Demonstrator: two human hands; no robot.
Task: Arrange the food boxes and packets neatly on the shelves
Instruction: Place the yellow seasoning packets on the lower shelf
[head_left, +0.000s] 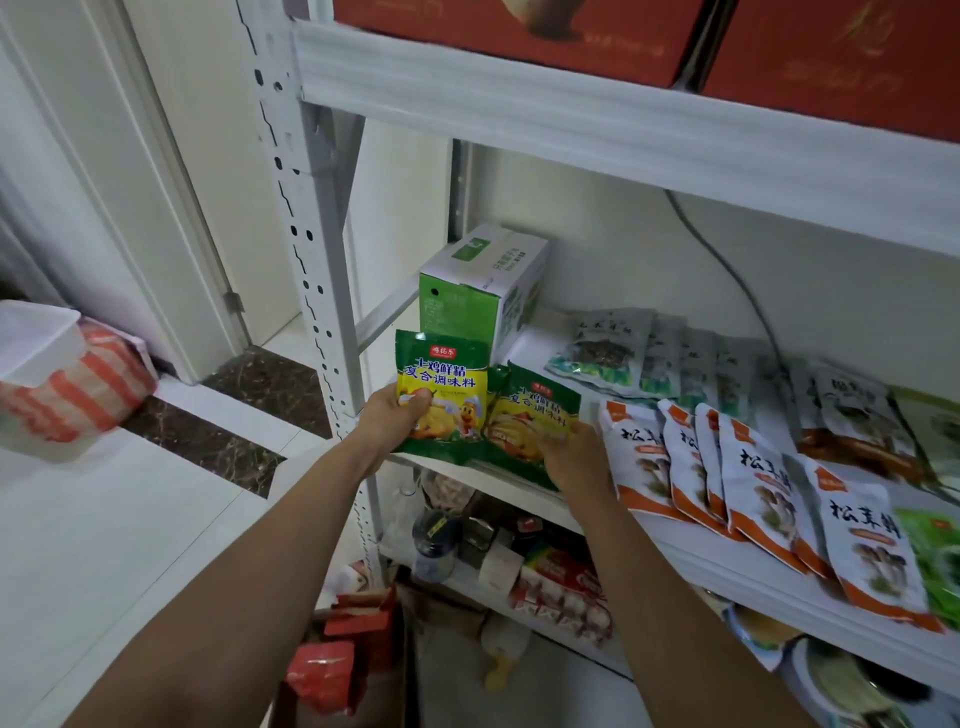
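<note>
My left hand (397, 423) grips a green and yellow seasoning packet (444, 387) at its lower left corner, holding it upright at the front left of the white middle shelf (727, 564). Beside it, my right hand (574, 457) pinches the lower right of a second, matching packet (535, 415) that leans against the first. Behind them stands a green and white box (483, 286). To the right lies a row of white and orange mushroom packets (753, 467), overlapping one another. Grey-green packets (613, 348) lie in a row further back.
Red boxes (519, 31) sit on the top shelf. The lower shelf holds jars, a dark bottle (434, 540) and red packets (563, 587). Red packets (332, 670) also lie on the floor. A white perforated upright post (306, 249) stands left. A striped bag (72, 384) sits far left.
</note>
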